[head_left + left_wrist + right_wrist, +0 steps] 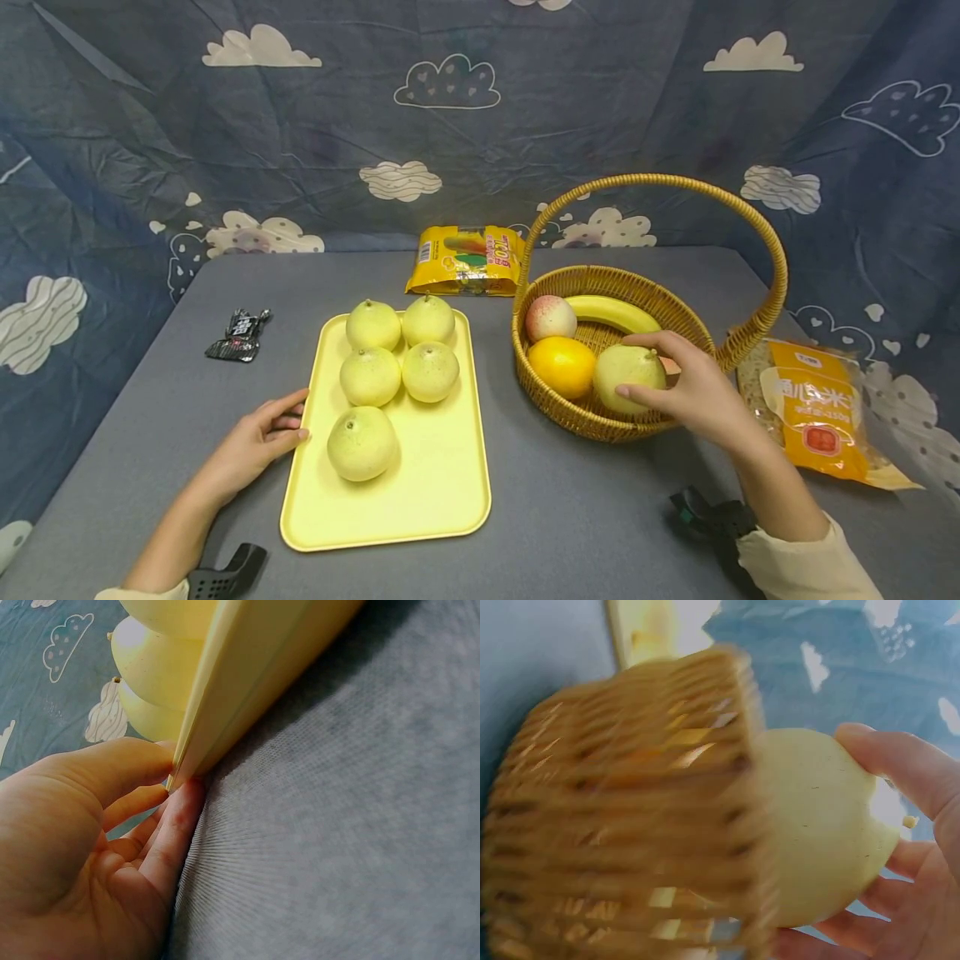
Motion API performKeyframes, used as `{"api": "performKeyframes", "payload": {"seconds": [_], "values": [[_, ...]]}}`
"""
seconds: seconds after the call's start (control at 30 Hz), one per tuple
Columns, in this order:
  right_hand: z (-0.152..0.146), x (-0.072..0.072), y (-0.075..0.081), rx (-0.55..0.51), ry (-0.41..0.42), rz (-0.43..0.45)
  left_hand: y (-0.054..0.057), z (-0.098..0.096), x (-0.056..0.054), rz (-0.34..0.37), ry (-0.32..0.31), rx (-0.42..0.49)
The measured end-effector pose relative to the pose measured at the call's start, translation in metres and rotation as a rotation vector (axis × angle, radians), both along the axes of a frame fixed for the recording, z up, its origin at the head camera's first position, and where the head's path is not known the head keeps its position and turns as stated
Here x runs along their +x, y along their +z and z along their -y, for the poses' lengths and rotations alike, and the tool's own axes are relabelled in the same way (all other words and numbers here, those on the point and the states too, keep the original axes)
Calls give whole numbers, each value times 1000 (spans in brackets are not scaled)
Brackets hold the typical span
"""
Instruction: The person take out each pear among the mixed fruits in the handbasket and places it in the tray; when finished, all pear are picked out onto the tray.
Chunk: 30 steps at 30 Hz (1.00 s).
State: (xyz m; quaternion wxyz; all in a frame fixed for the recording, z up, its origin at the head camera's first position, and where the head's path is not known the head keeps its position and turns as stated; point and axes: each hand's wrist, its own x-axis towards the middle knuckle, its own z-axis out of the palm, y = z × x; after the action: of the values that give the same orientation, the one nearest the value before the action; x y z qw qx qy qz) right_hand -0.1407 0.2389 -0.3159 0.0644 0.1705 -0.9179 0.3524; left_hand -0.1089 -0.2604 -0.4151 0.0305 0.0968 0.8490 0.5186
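Note:
My right hand grips a round pale-green pear, thumb on the near side and fingers on the far side. The pear is over the front right of a wicker basket, and part of it is hidden behind the basket wall in the right wrist view. Inside lie a peach, an orange and a banana; another pinkish fruit is mostly hidden. At the left rim of a yellow tray, my left hand holds the edge between thumb and fingers. Several similar pears sit on the tray.
The basket's tall arched handle rises above the fruit. A yellow packet lies at the back, an orange and clear bag right of the basket. A small black wrapper is on the grey table at left.

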Motion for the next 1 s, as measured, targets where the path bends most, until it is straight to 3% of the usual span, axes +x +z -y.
{"api": "performKeyframes", "payload": {"seconds": [0.13,0.33,0.5,0.7,1.0], "values": [[16,9,15,-72,26,-67,0,0,0,9,2,-13],[53,19,22,-212,168,-111,1,1,0,16,-10,18],[88,21,7,-240,277,-56,0,1,0,7,-15,23],[126,20,-20,-174,351,55,0,1,-1,9,-10,9],[164,16,-49,-68,336,73,0,0,0,2,-8,14]]}}
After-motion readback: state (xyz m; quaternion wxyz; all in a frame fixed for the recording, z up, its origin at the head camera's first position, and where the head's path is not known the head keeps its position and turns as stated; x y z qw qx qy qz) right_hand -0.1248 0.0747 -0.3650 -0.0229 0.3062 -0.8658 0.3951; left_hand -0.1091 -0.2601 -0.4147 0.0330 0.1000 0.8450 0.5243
